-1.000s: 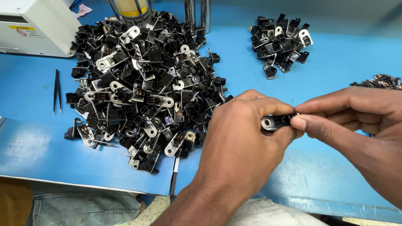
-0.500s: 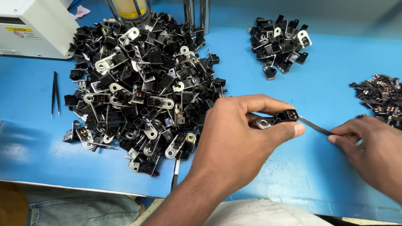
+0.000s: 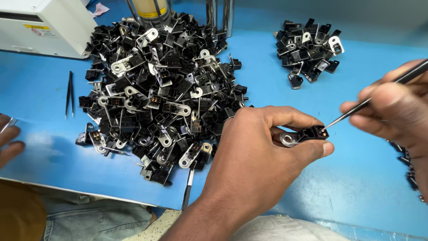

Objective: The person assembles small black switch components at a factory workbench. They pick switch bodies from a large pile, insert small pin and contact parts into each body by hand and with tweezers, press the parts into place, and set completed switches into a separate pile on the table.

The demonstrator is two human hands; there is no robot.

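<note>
Right now a small black connector part (image 3: 313, 133) with a silver ring tab sits pinched between the thumb and forefinger of the left hand (image 3: 258, 156), held just above the blue table (image 3: 356, 187) near the middle of the scene. The left fingers (image 3: 317, 149) are closed tight on it, thumb below and forefinger curled over the top, with the silver tab poking out to the left of the black body. A thin dark pair of tweezers (image 3: 356, 109) comes in from the far right, and its tip touches the right end of the part. The right hand (image 3: 397, 109) grips those tweezers with its fingers closed around the shaft.

To the left, a large heap of the same black parts with silver tabs (image 3: 160, 89) covers the table. A smaller pile (image 3: 310, 44) lies far off, toward the right. A few loose parts (image 3: 408, 167) lie at the right edge, partly hidden by the right hand. A second pair of tweezers (image 3: 69, 93) lies on the table left of the heap, and a white machine (image 3: 42, 27) stands at the far left corner. Another person's fingers (image 3: 9, 143) rest on the table at the left edge.
</note>
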